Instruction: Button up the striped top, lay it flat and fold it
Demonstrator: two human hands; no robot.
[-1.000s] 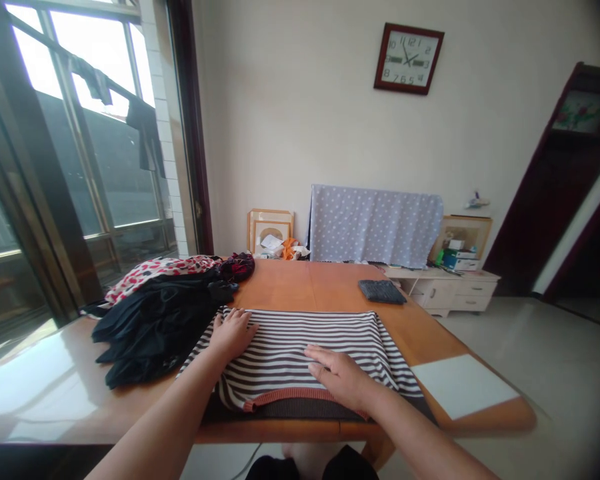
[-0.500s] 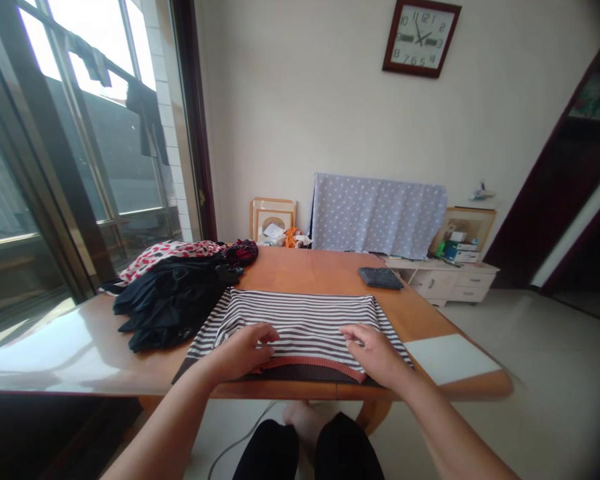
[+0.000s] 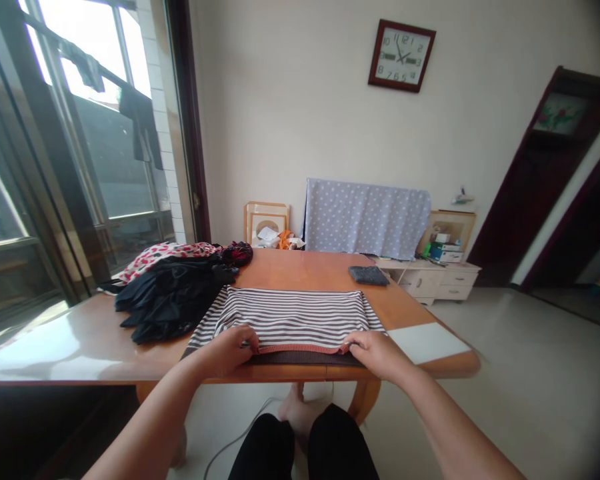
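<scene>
A brown-and-white striped knit top (image 3: 295, 317) lies spread at the near edge of the wooden table, its orange-red ribbed band and a dark ribbed band facing me. My left hand (image 3: 237, 347) pinches the left end of the orange-red band. At the band's right end, my right hand (image 3: 367, 350) grips the edge between thumb and fingers. Between the hands the band is drawn fairly straight. Dark cloth shows beneath the striped layer along the front.
Dark clothes (image 3: 173, 297) are heaped on the left, with a red-and-white patterned cloth (image 3: 167, 253) on top. A folded dark cloth (image 3: 369, 275) lies at the far right of the table (image 3: 300, 263). A pale sheet (image 3: 427, 342) rests near the right corner.
Both hands have closed on the orange-red band, where before the fingers hovered over the stripes. The band looks straighter now. The camera view has shifted slightly.
</scene>
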